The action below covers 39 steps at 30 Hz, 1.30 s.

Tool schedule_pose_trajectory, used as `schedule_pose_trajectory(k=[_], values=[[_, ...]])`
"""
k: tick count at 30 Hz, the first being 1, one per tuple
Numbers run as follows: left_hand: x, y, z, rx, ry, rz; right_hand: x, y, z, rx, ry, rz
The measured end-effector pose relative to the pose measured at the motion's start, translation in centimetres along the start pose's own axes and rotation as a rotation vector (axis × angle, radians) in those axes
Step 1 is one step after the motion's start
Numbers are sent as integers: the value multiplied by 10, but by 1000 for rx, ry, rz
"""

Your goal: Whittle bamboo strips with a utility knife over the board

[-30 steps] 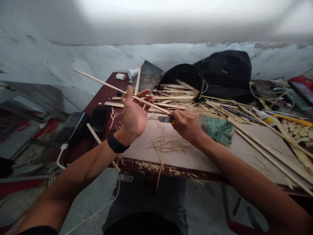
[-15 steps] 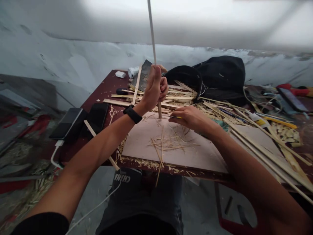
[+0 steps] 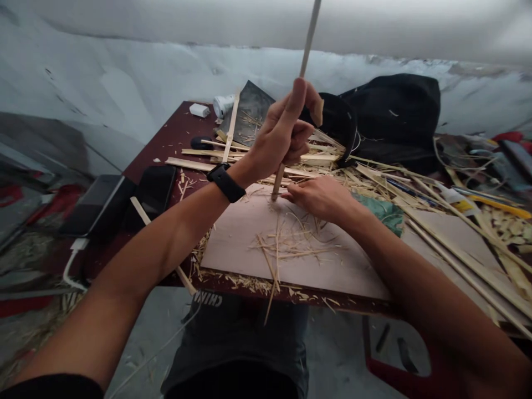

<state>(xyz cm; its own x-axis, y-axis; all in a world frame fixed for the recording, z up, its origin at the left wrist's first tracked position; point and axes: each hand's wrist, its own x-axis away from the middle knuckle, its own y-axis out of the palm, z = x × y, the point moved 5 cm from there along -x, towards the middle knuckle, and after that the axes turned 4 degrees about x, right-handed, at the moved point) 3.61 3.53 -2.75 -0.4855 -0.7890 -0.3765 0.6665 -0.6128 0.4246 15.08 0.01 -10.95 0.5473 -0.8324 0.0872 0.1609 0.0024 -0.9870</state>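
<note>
A long thin bamboo stick [image 3: 310, 44] leans up out of my left hand [image 3: 288, 124], whose fingers are wrapped round it. The stick's lower end rests on a pale wooden board [image 3: 236, 238], and its top runs out of view. Just right of that end is my right hand [image 3: 322, 197], low over the board, its fingers curled together. What it holds, if anything, is hidden behind the fingers. Thin bamboo shavings [image 3: 291, 246] lie scattered on the board below both hands.
Bamboo strips [image 3: 193, 164] and shavings pile up behind the board. A black bag [image 3: 399, 119] stands at the back. Two phones [image 3: 93, 202] lie left, one with a white cable. More long strips [image 3: 465, 266] and a green cloth-like piece [image 3: 380, 213] lie right.
My left hand has moved right and a little up, tilting the stick so its top leans right. The lower end stays on the board. A yellow bit seen at my right hand is now hidden.
</note>
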Motion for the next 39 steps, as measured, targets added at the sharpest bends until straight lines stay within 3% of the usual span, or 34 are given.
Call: schedule_pose_trajectory(k=[5,16,21,29,37,39], values=[[-1,9,-4,4,-13,9,-1,2,-4,-49,63,-63],[-5,-6,-7,-44,-48,115,-9,-14,-11,-106,-27,-132],[-5,-11,-10,19,-77,190,-12,-25,-17,-25,31,-207],[-7,-1,-6,27,17,23,3,-19,-18,-2,47,-110],[-10,-9,-3,83,-63,-99,8,-9,-15,87,109,-118],[-12,-15,-2,94,-56,-85,8,-7,-15,98,118,-103]])
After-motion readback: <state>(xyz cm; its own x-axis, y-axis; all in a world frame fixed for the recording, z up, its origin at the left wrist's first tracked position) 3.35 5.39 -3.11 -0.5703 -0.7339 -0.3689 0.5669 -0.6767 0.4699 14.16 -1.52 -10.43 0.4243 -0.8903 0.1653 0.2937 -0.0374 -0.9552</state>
